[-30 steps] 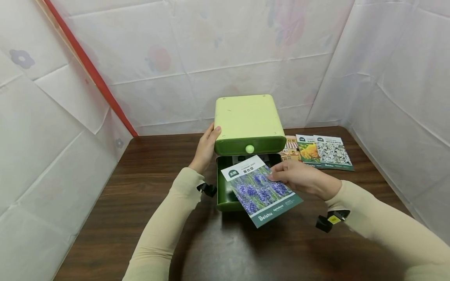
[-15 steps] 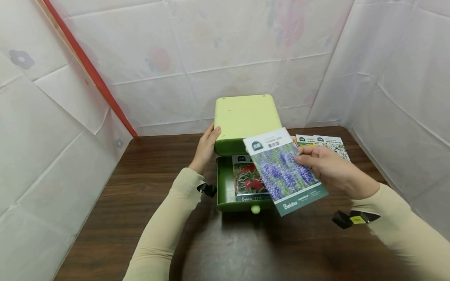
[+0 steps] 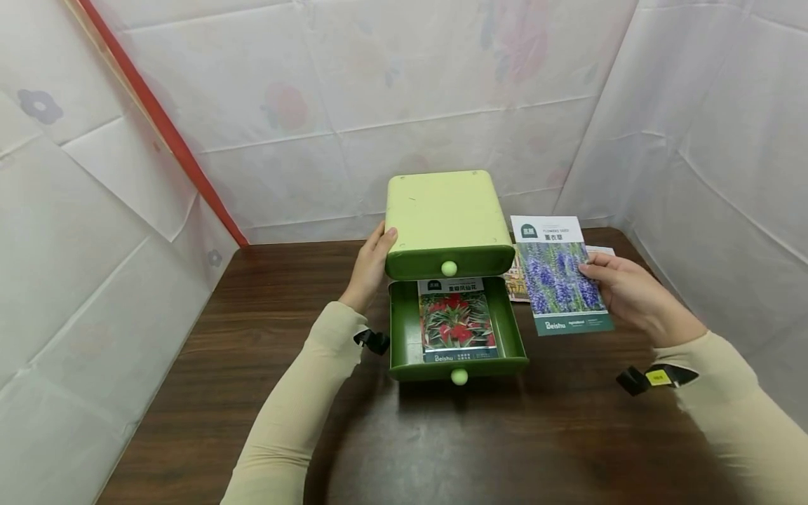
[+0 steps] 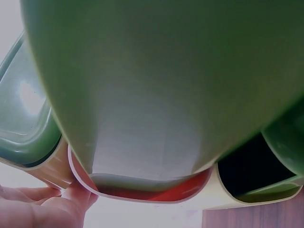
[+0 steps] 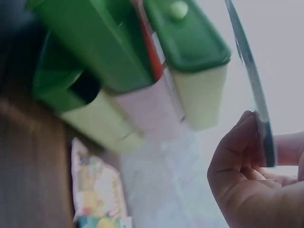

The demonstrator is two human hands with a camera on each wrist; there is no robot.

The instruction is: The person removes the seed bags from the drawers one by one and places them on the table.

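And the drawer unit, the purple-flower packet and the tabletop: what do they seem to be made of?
The drawer unit looks like smooth, lightly glossy plastic, given its rounded corners and soft highlights. The purple-flower packet seems paper or thin card, perhaps coated: crisp print, slim edge. The tabletop shows dark, streaked grain with a dull sheen; wood or laminate, unclear.

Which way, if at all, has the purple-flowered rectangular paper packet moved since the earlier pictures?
Yes: the packet went right and up the head view, away from the open rectangular green drawer.

Purple-flowered packet (image 3: 563, 280), white and green — dark green drawer (image 3: 418, 373), lime cabinet (image 3: 445, 210).
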